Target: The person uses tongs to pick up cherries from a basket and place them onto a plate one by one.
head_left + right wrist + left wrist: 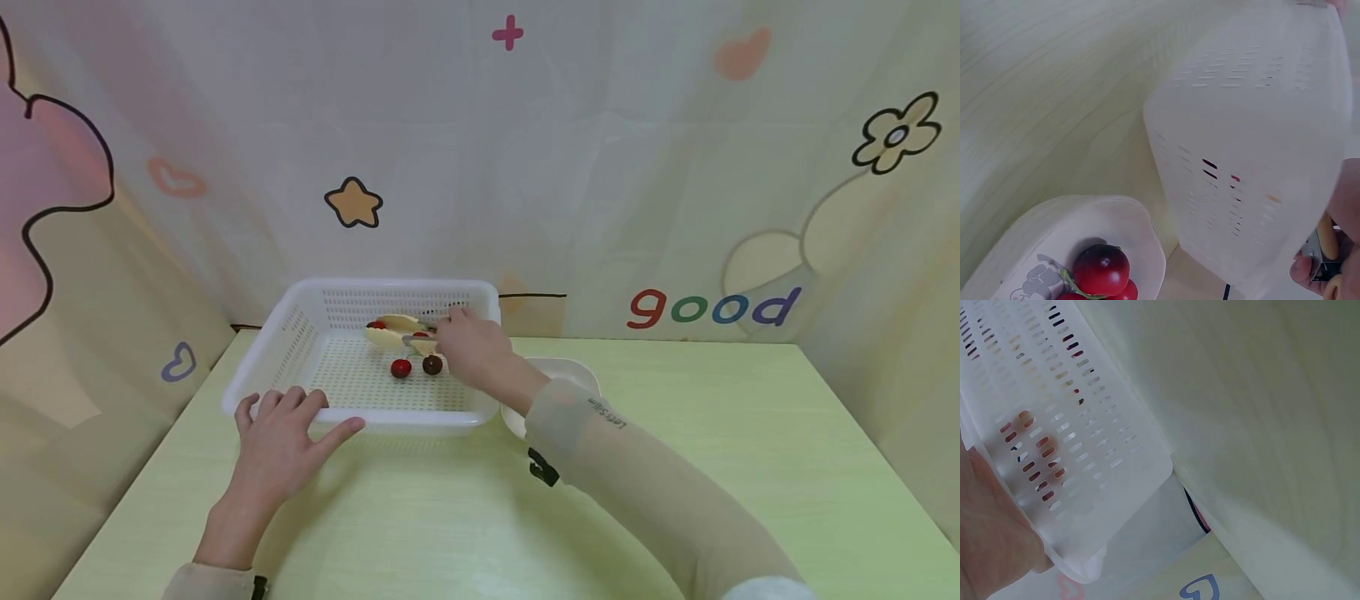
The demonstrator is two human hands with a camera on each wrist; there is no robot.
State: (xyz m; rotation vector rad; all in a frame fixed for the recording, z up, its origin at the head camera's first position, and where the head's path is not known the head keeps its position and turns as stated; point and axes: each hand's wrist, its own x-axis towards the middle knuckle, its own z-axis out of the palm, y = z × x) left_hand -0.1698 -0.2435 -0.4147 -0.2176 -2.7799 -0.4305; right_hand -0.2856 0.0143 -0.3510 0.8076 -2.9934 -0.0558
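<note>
Fruit (pixel 401 368), red to near-black, scattered across the slotted floor of a white basket (pixel 420 422) on the pale green worktop (pixel 690 400), with more in a white dish (pixel 1155 247) just beside. Likely light, smooth-skinned and quick to roll or slip; probably firm, yet apt to bruise under a hard squeeze. Best taken, by the look of it, round the widest part, lightly, from both sides. Reaching across the dish and over the basket's right side: right hand (pixel 476 346), knuckles up, low inside the walls. Fingers curled round the handles of the tongs (pixel 386 338), tips parted and pointing left. Seen at those tips, one red fruit; impossible to tell whether pinched or merely alongside. At the near rim, toward the left corner: left hand (pixel 277 446), fingers bent over the edge and glimpsed through the slots, thumb stretched out along the outside, gripping only the basket.
</note>
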